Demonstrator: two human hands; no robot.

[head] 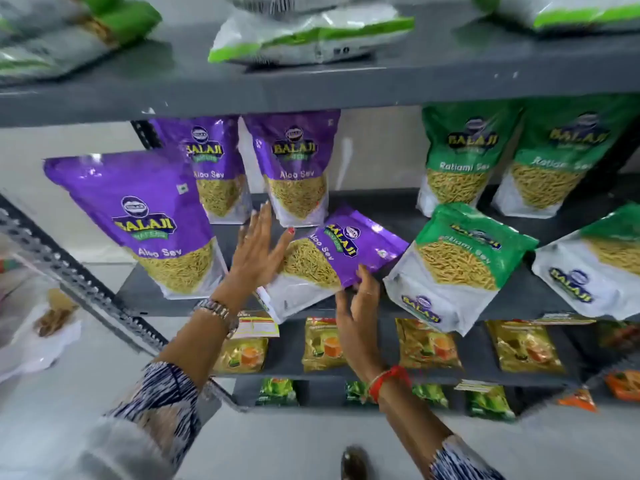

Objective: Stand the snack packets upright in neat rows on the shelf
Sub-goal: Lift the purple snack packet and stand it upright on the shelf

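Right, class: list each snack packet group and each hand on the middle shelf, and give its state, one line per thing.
Front left purple Aloo Sev packet: upright, leaning slightly.
Two back purple Aloo Sev packets: upright, side by side.
Tilted purple Aloo Sev packet: tipped over sideways, between both hands.
Back green Ratlami Sev packets: upright.
Front green Ratlami Sev packets: tipped over, top pointing away.
Left hand: open, flat against the tilted packet.
Right hand: fingers on the tilted packet's lower edge.

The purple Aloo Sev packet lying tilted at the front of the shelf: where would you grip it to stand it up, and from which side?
Probably by its two long side edges, coming from the front. The tilted purple packet lies with its purple top toward the right and white base toward the left. The left hand is open by the base end; the right hand touches the lower edge. Swinging the purple end up should stand it.
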